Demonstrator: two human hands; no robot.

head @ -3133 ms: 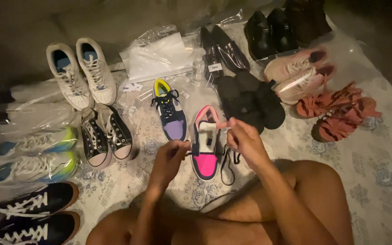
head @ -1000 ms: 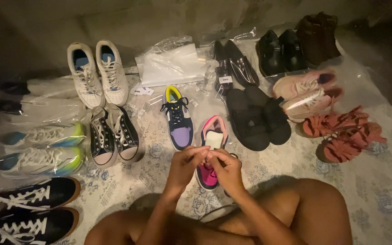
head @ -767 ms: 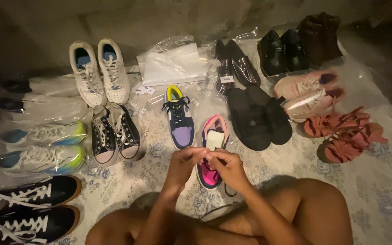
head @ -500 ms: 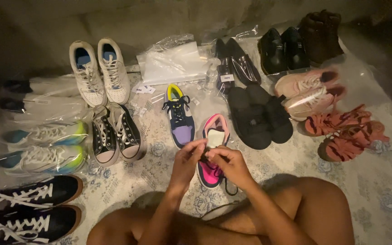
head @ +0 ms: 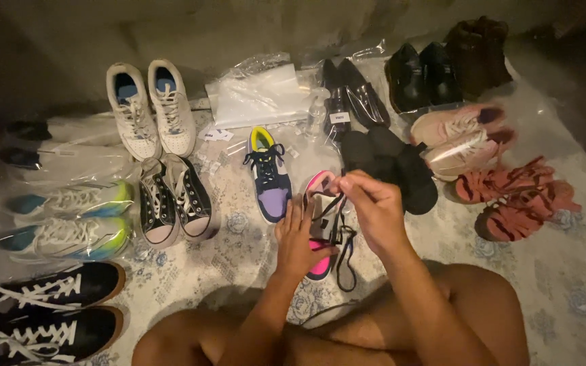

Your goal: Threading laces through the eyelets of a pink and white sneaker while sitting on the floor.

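Note:
A pink and navy sneaker (head: 320, 188) lies on the patterned mat right in front of my crossed legs. My left hand (head: 298, 238) rests flat on its front part, fingers spread, pressing it down. Above its tongue my right hand (head: 373, 207) is raised, pinching a black shoelace (head: 339, 237) that runs from the sneaker up to my fingertips and hangs in a loop beside the shoe. A purple, navy and yellow sneaker (head: 266, 175) with a tied black lace stands just to the left.
Pairs of shoes ring the mat (head: 571, 271): white sneakers (head: 147, 108), black canvas shoes (head: 171, 200), bagged green-blue sneakers (head: 62, 217), black sneakers (head: 38, 312), black slides (head: 388, 159), pink sneakers (head: 462, 132), red sandals (head: 517, 196), black dress shoes (head: 347, 95). Clear plastic bags (head: 259, 91) lie at the back.
My hands were together over the sneaker's laces. Now the right hand has pulled the black lace up and right, and the left hand has dropped flat onto the shoe.

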